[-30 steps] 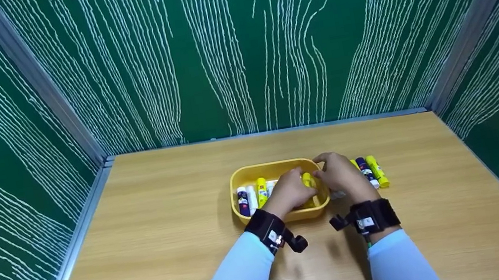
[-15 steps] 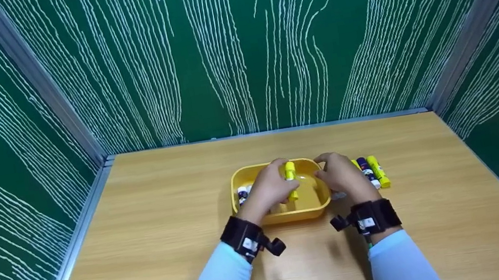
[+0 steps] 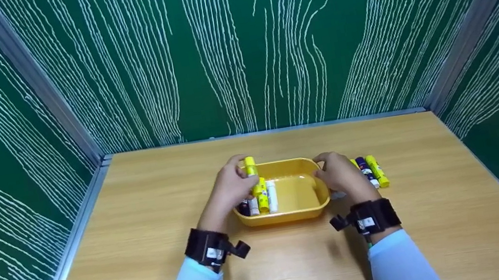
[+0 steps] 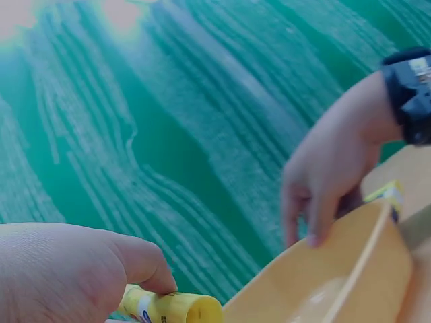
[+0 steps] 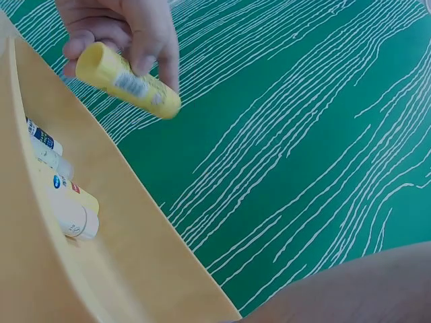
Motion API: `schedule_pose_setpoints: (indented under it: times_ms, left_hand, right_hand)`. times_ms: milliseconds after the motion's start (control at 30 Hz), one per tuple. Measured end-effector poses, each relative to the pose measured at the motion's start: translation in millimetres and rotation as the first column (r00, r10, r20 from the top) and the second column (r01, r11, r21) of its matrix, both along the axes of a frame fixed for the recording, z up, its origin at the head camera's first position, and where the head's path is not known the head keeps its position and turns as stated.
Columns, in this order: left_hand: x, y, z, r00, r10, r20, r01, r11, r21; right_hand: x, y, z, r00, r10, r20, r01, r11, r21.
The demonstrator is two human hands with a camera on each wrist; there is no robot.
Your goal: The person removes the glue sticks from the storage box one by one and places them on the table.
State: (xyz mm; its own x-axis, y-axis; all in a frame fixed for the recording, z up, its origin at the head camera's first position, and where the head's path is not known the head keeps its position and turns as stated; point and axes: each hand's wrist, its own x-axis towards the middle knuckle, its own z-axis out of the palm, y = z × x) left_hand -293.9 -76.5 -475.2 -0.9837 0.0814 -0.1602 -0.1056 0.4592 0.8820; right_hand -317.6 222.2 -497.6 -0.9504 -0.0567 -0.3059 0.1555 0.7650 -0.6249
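Note:
My left hand [image 3: 227, 187] pinches a yellow glue stick [image 3: 250, 169] above the left end of a yellow plastic basket [image 3: 291, 215]. The right wrist view shows that glue stick [image 5: 128, 82] tilted, between the thumb and fingers, clear of the rim. Lying side by side in the basket's left part are a dark blue glue stick, a white one, a yellow one [image 3: 264, 201] and another white one [image 3: 272, 196]. My right hand [image 3: 341, 174] grips the basket's right rim, its thumb and fingertips right at the edge in the left wrist view.
To the right of the basket, partly behind my right hand, several more glue sticks lie on the wooden table [image 3: 148, 196], among them a dark blue one [image 3: 367, 172] and a yellow one [image 3: 377, 171]. Green panels [image 3: 216, 55] with white wavy lines enclose the table.
My left hand has lifted the yellow glue stick from the basket's right part and carried it left over the sticks lying there. My right hand has stayed at the rim.

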Motion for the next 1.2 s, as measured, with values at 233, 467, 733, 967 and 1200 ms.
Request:
schedule_pose_setpoints:
  times_ms: [233, 467, 733, 967, 1200]
  left_hand:
    - [1.1, -10.8, 3.5, 1.000, -0.012, -0.011, 0.012, 1.000, -0.002]
    - [3.3, -30.2, 3.6, 0.999, 0.048, 0.004, -0.048, 0.999, -0.014]
    - [-0.9, -57.5, 2.2, 0.995, 0.086, 0.039, -0.085, 0.995, -0.044]
    - [-8.4, -74.2, -9.4, 0.991, 0.105, 0.083, -0.097, 0.990, -0.099]
    - [-10.6, -78.2, -29.2, 0.980, 0.048, 0.193, -0.036, 0.997, -0.068]
  right_hand:
    - [2.6, 5.3, -2.4, 1.000, 0.011, -0.029, -0.011, 1.000, 0.012]
    - [3.3, 4.2, -4.9, 1.000, 0.011, -0.022, -0.011, 1.000, 0.008]
    - [3.0, 3.1, -3.0, 1.000, 0.004, -0.014, -0.004, 1.000, 0.002]
    - [3.6, 1.5, 0.0, 1.000, -0.007, 0.011, 0.007, 1.000, -0.008]
    - [3.0, 0.4, -2.3, 1.000, 0.004, -0.014, -0.004, 1.000, -0.008]
